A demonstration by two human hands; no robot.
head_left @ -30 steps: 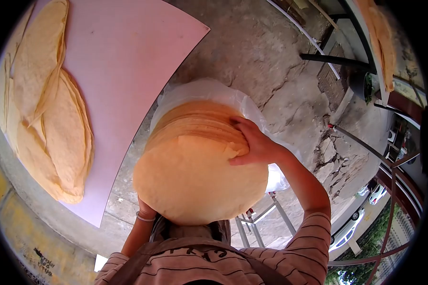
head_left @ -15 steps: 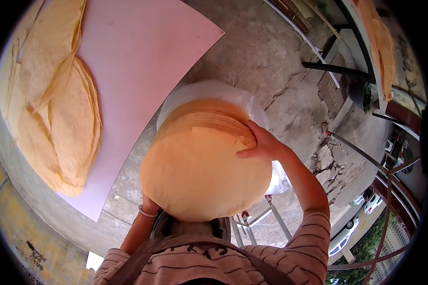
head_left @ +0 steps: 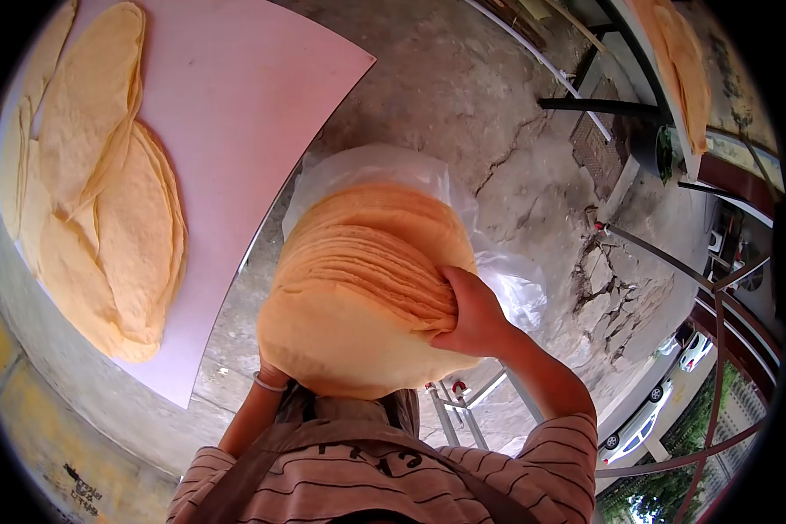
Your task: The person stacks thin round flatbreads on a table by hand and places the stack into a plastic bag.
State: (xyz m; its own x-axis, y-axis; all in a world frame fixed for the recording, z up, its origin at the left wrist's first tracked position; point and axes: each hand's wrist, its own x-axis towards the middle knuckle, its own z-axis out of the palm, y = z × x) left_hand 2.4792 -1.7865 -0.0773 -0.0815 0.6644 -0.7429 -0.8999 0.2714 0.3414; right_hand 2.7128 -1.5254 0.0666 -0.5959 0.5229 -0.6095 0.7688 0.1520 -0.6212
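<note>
A thick stack of thin, round, yellow flatbreads [head_left: 358,323] is in front of my body, its near part tilted up. My right hand [head_left: 476,314] grips the right edge of the upper layers, thumb on top, and bends them so their edges fan out in ridges across the middle. My left hand [head_left: 273,374] is at the lower left edge of the stack, with its fingers hidden beneath. Under the far side of the pile lies a clear plastic sheet [head_left: 375,163], with a crumpled part [head_left: 515,284] showing at the right.
On the left stands a pink board [head_left: 227,113] with more folded flatbreads [head_left: 135,236]. Cracked concrete floor [head_left: 541,192] spreads to the right. A metal frame leg [head_left: 659,253] is at the right, and grey metal legs [head_left: 476,419] show below the stack.
My right hand has moved down toward my body, bending the upper flatbreads back so more layered edges show. More plastic shows at the right. My left hand stays at the lower left edge.
</note>
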